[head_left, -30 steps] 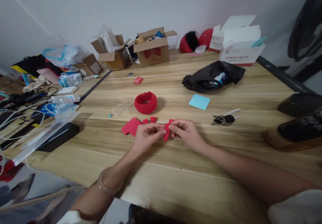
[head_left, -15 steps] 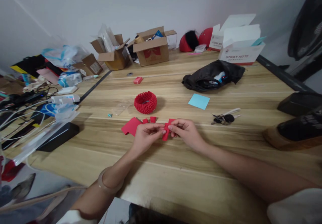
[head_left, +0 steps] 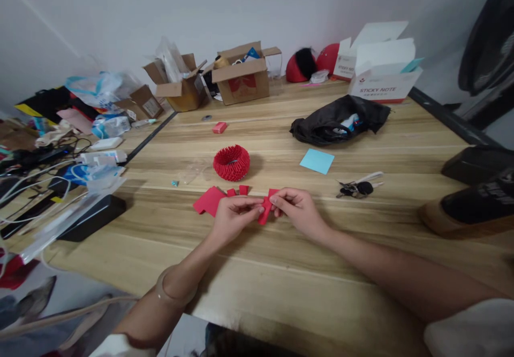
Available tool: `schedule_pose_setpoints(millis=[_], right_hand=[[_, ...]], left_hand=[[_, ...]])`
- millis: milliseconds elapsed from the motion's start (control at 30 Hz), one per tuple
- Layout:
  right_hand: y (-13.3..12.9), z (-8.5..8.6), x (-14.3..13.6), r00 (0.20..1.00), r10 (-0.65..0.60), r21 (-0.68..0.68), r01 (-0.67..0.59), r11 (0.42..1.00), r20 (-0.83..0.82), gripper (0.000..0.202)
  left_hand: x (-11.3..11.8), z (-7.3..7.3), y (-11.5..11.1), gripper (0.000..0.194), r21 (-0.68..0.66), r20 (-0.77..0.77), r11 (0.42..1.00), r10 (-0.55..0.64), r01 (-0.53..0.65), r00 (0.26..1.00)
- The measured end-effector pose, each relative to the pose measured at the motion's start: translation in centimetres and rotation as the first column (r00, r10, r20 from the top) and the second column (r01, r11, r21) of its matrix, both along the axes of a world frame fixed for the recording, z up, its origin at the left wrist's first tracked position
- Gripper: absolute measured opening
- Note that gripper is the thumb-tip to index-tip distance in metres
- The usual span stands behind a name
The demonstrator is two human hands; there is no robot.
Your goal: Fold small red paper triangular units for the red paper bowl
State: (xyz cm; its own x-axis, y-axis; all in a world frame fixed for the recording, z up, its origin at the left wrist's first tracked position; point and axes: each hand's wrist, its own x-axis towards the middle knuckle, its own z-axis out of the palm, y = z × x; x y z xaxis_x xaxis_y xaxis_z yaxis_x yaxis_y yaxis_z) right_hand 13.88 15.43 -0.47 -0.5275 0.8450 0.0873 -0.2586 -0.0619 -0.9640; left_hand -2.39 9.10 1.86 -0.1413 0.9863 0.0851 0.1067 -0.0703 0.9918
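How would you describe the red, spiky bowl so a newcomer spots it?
On the brown wood-grain table, find the bare left hand. Just beyond it and the flat red sheet sits the round, red bowl. Unlike that sheet and the small pinkish block farther back, it is hollow, its wall bristling with points.

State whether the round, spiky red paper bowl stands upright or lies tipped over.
Upright: the bowl sits on the light-brown wooden table with its open, spiky rim facing up.
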Motion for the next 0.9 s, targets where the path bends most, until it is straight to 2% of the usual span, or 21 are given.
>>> schedule_pose_setpoints(millis=[367, 567, 900], right_hand=[[-0.11, -0.65, -0.05, 0.993, 0.104, -0.006, -0.104, 0.995, 0.063, 0.034], [-0.18, -0.48, -0.06, 0.969, 0.220, -0.033, -0.218, 0.975, 0.111, 0.035], [-0.31, -0.22, -0.10, 0.959, 0.253, -0.030, -0.251, 0.968, 0.130, 0.031]], left_hand=[[0.13, 0.17, -0.03, 0.016, 0.048, 0.056, 0.999, 0.012, -0.014, 0.998], [-0.04, 0.51, 0.08, 0.018, 0.043, 0.049, 0.995, 0.093, -0.095, 0.994], [-0.10, 0.22, 0.19, 0.018, 0.046, 0.059, 0.984, 0.170, -0.173, 0.984]])
